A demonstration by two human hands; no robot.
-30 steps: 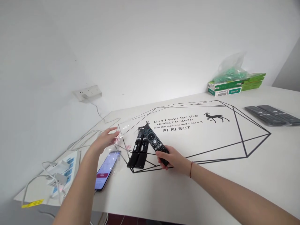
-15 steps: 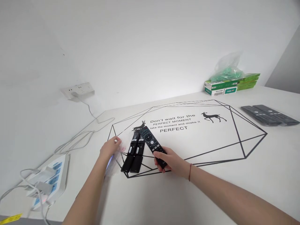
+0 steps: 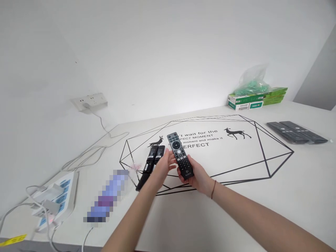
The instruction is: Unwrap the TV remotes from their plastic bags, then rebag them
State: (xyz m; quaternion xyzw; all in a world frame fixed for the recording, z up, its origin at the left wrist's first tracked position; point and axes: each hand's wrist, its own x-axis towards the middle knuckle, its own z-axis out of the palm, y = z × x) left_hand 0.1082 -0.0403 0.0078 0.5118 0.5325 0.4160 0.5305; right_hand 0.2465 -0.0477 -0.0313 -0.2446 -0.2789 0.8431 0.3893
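A black remote control (image 3: 180, 154) is held face up in my right hand (image 3: 196, 175), which grips its lower end. My left hand (image 3: 165, 164) is at the remote's left side, fingers apart; whether they touch it I cannot tell. Two more black remotes (image 3: 150, 157) lie side by side on the table, backs up, with battery bays uncovered. My left hand and forearm hide part of them.
A pixelated bluish flat thing (image 3: 109, 197) lies left, near a white power strip (image 3: 68, 201) with plugs and cables. At right lie bagged remotes (image 3: 296, 133). Green-and-white boxes (image 3: 245, 101) under a plastic bag (image 3: 253, 82) stand against the wall.
My left hand has left the clear plastic at the left and moved right to the held remote. My right hand has turned the remote more upright and shifted it slightly right.
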